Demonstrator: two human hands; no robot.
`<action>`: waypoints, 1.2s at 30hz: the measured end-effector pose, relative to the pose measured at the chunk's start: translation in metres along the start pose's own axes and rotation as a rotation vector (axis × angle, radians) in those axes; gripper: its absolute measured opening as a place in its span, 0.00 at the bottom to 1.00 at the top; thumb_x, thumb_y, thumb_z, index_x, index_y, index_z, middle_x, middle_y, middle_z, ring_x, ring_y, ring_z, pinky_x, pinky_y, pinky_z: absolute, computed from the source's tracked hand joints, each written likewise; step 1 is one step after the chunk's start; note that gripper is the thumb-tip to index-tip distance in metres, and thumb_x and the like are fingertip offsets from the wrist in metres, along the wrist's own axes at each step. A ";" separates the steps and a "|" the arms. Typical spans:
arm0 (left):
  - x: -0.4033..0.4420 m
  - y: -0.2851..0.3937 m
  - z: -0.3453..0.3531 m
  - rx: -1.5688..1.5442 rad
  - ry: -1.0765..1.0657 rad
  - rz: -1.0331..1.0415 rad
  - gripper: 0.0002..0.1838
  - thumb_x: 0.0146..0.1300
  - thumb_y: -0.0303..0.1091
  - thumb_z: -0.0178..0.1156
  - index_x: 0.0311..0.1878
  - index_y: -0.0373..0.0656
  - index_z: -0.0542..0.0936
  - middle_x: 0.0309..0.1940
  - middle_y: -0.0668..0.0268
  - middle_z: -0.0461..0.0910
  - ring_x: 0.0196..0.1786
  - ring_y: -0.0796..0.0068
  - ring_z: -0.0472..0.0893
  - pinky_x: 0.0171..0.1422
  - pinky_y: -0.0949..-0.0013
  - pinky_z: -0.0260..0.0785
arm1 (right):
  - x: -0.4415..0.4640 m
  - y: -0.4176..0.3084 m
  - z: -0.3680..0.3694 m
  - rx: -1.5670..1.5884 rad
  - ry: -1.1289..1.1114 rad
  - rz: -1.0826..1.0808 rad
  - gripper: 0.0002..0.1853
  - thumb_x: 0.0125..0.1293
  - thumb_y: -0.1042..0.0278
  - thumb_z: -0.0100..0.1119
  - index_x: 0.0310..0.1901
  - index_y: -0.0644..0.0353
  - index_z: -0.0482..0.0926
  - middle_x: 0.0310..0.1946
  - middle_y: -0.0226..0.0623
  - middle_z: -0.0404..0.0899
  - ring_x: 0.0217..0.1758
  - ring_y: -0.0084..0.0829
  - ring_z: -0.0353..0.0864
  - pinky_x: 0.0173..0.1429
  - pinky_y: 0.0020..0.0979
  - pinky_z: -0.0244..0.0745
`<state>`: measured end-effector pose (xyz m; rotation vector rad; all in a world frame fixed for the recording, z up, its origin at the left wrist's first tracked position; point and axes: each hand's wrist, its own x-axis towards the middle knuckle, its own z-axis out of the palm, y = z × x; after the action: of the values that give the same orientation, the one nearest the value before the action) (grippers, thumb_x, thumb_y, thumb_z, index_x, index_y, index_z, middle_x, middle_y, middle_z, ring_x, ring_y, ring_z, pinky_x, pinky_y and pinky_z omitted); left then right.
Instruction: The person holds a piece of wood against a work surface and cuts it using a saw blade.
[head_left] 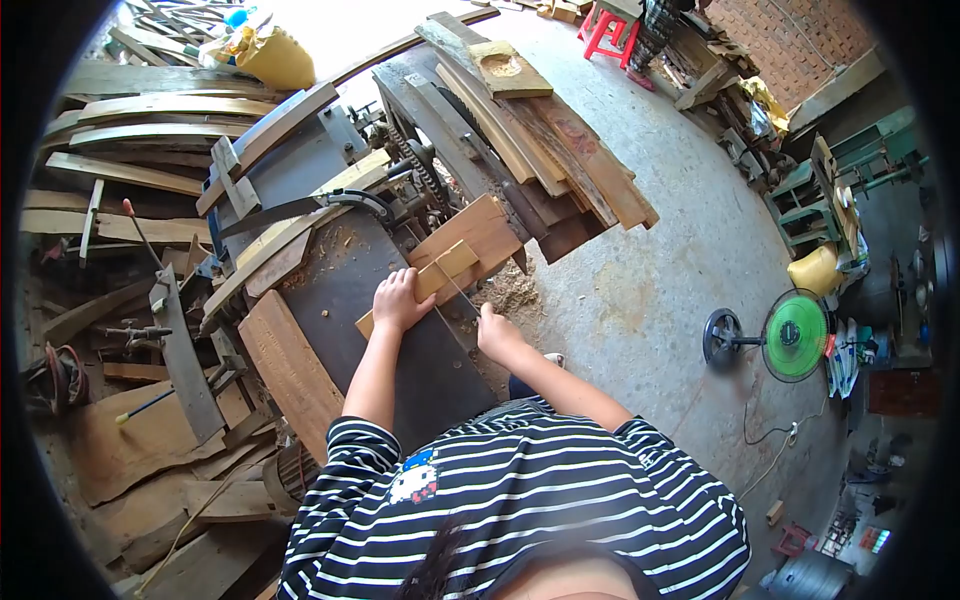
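Observation:
A narrow light-wood strip (pixel 455 262) lies slantwise over the edge of a dark machine table (pixel 400 375). My left hand (pixel 398 298) grips and presses the strip down, with its fingers bent over it. In my right hand (pixel 499 333) is a tool with a thin, straight dark blade (pixel 457 287); its handle is hidden in my closed fingers. The blade crosses the strip near its far end. Beyond the strip, a wider reddish-brown board (pixel 488 228) rests at the machine's side. Wood shavings (pixel 345 243) are scattered on the dark table.
Stacked planks (pixel 560 140) lie on the machine's far right, beside a chain (pixel 415 160). Wooden offcuts (pixel 150 130) pile up on the left. A green fan (pixel 793 335) with its cord stands right. Another person (pixel 655 40) is by a red stool (pixel 608 35) at the back.

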<state>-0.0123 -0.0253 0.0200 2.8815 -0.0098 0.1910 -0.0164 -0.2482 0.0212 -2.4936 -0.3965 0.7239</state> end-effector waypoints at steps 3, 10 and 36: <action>0.001 0.000 -0.002 -0.005 -0.025 -0.025 0.30 0.50 0.56 0.63 0.48 0.42 0.73 0.41 0.61 0.77 0.49 0.62 0.78 0.52 0.62 0.70 | -0.016 0.011 0.003 0.014 -0.003 0.000 0.13 0.72 0.64 0.40 0.47 0.67 0.62 0.33 0.63 0.80 0.38 0.61 0.81 0.42 0.56 0.75; 0.001 0.001 -0.003 -0.042 -0.038 -0.040 0.29 0.48 0.54 0.65 0.47 0.43 0.73 0.42 0.62 0.78 0.49 0.62 0.77 0.53 0.61 0.70 | -0.058 0.033 0.001 0.054 -0.012 -0.007 0.12 0.72 0.63 0.41 0.45 0.66 0.62 0.30 0.65 0.79 0.35 0.61 0.81 0.39 0.57 0.75; 0.000 0.003 -0.004 -0.016 -0.012 -0.017 0.30 0.48 0.54 0.65 0.48 0.41 0.74 0.46 0.61 0.76 0.55 0.60 0.73 0.59 0.60 0.67 | -0.120 0.083 -0.005 0.186 0.218 -0.077 0.11 0.70 0.64 0.48 0.41 0.64 0.64 0.22 0.62 0.75 0.29 0.63 0.77 0.32 0.58 0.67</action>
<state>-0.0125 -0.0267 0.0248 2.8654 0.0106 0.1703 -0.1007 -0.3674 0.0292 -2.3365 -0.3281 0.4318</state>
